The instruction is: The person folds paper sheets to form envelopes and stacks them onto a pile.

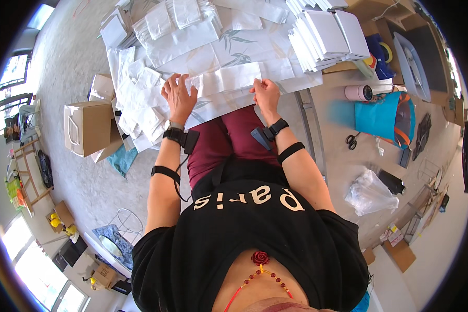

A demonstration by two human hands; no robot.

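Note:
A row of flat white packets [240, 76], seemingly in clear plastic, lies across the table near its front edge. My right hand [267, 97] is closed in a pinch at the near edge of this row, towards its right part. At the row's left end is my left hand [179, 98], its fingers bent but apart, with nothing visible in them. Beside it on the left spreads a loose heap of white packets [139, 86]. Further back lie more flat packets in clear sleeves [177, 34].
The table wears a leaf-printed cloth [268, 48]. Stacks of white folded pieces [325, 39] stand at its right, another stack [117, 28] at the far left. Cardboard boxes [88, 127] sit left of it. On the right floor are a blue bag [382, 119], scissors [352, 141] and clear plastic [372, 192].

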